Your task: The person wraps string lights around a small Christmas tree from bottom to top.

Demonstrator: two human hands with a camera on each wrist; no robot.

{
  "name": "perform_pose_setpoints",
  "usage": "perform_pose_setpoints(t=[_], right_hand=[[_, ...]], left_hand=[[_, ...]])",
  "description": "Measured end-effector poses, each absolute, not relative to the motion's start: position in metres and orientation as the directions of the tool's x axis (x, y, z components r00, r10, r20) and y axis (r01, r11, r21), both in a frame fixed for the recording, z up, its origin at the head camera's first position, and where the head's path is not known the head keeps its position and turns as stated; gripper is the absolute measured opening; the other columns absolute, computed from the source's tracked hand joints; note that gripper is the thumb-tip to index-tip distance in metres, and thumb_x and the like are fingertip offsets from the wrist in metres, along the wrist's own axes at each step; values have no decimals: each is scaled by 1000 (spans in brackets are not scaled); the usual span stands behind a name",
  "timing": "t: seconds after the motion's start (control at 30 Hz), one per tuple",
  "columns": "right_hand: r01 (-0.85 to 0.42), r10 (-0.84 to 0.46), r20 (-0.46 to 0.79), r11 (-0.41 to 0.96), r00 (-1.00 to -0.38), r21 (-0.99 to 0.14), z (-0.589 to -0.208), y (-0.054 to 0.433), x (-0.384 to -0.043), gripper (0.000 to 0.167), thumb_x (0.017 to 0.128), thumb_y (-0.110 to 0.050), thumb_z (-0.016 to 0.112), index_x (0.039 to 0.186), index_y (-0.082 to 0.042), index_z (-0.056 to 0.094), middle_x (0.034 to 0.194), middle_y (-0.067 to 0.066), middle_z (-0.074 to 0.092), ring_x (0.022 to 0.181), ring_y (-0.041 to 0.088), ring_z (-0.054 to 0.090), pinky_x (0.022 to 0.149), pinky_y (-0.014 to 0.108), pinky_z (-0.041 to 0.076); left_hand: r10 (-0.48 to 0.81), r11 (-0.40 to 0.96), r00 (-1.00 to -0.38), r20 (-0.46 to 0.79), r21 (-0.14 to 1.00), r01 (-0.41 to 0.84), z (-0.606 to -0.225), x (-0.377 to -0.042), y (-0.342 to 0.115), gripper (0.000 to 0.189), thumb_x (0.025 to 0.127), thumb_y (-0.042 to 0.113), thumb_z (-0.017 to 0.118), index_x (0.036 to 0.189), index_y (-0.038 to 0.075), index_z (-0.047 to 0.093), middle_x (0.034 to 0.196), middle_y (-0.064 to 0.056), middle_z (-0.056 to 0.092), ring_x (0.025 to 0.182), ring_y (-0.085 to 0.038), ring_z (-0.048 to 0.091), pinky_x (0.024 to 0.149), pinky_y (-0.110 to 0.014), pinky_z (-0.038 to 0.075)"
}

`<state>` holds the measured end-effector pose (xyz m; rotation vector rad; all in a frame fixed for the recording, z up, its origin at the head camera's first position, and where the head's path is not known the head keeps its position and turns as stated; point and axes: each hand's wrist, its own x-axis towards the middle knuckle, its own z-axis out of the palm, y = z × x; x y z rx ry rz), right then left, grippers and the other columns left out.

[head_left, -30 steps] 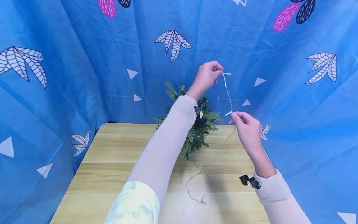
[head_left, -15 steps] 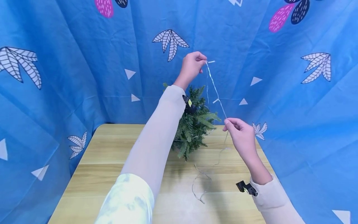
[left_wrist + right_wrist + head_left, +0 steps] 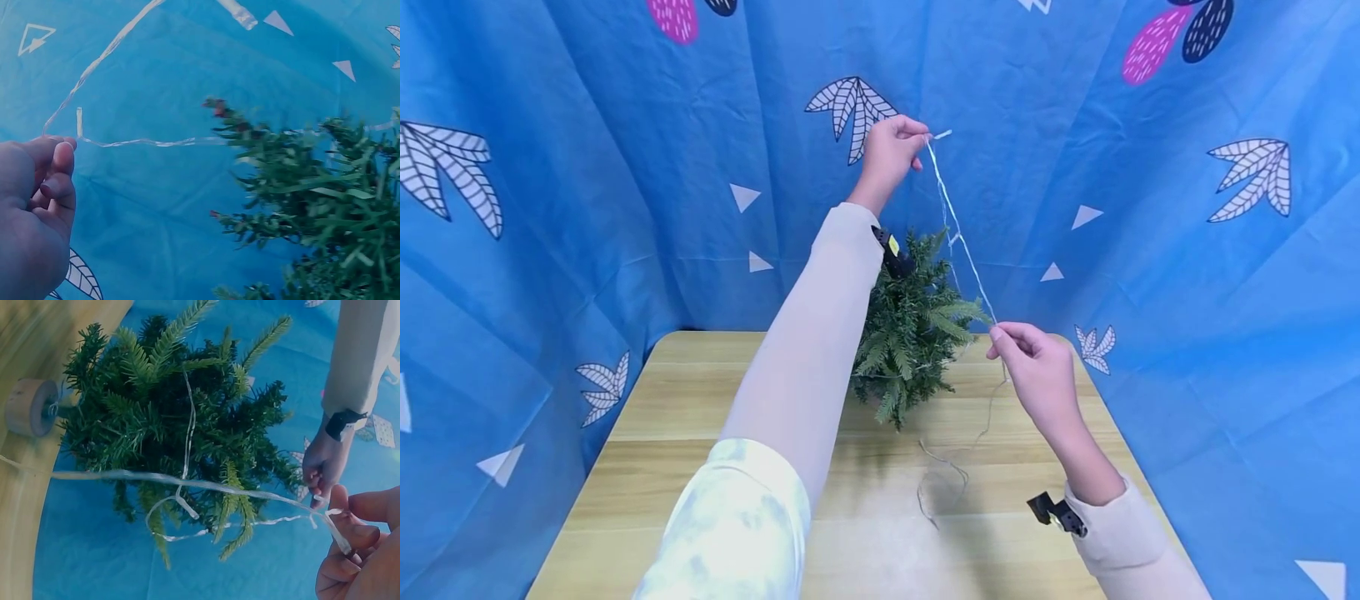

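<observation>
A clear-wired string of fairy lights (image 3: pixel 150 477) with small tube-like bulbs is stretched between both hands. My left hand (image 3: pixel 889 158) pinches it between thumb and fingertips, high above a small artificial Christmas tree (image 3: pixel 904 342). Lower, at the tree's right side, my right hand (image 3: pixel 1037 367) pinches the same string. From the left fingertips, a second length drops toward the tree in the head view; the right wrist view has wire lying across the branches. The forearm hides the tree's left part in the head view.
The string's loose tail (image 3: pixel 955 471) lies curled on the wooden table (image 3: pixel 700 400) in front of the tree. A round wooden base (image 3: pixel 28 406) carries the tree. Blue patterned curtain (image 3: pixel 647 167) hangs behind and on both sides.
My left hand has risen and moved left, over the tree. My right hand has shifted slightly down and left, with a longer stretch of string between the hands. The tail on the table has shortened.
</observation>
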<state>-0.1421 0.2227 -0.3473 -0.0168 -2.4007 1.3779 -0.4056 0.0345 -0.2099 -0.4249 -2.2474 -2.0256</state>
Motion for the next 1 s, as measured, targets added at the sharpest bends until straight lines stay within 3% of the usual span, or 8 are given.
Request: perform_pose_setpoints(t=[0.13,0.27,0.37,0.53,0.67,1.0], right_hand=[[-177,189,310,509,-932,-842,-348,221,-142,29,100,-39,63,111,-15,74,86,3,73,49,12,42,43,30,34],[-172,172,294,505,-940,-846,-349,219,-142,28,100,-38,63,112,-15,74,88,5,74,53,12,45,44,29,36],[-168,170,289,508,-942,-845,-348,218,-141,29,100,-39,62,113,-16,74,88,4,73,54,12,45,46,29,37],[-185,181,311,502,-933,-845,-345,216,-139,29,101,-40,62,112,-16,74,86,0,73,53,12,44,44,29,35],[-204,191,337,499,-922,-842,-343,214,-136,27,100,-39,62,111,-17,74,84,-3,73,52,13,42,44,29,35],[-279,272,437,469,-857,-838,-334,210,-131,22,101,-34,63,109,-17,75,78,-8,71,49,14,38,43,29,30]], left_hand=[[159,163,-962,222,955,247,-212,-416,32,19,99,14,65,116,7,72,120,-6,72,58,-9,58,66,-24,51],[189,372,-970,152,903,214,-222,-420,27,19,101,13,62,116,8,71,121,-4,70,63,-11,59,68,-26,52],[225,543,-967,118,809,225,-228,-420,21,19,102,14,60,117,10,71,121,-4,69,80,-12,62,77,-27,52],[288,736,-952,102,613,288,-234,-420,9,20,103,22,60,118,18,72,126,3,69,115,-14,61,105,-36,43],[318,748,-945,81,590,302,-241,-422,-3,20,102,24,61,118,19,73,126,5,70,121,-16,59,111,-40,38],[372,668,-928,41,682,298,-245,-424,-22,22,101,22,64,119,12,71,130,-1,66,116,-18,57,101,-35,46]])
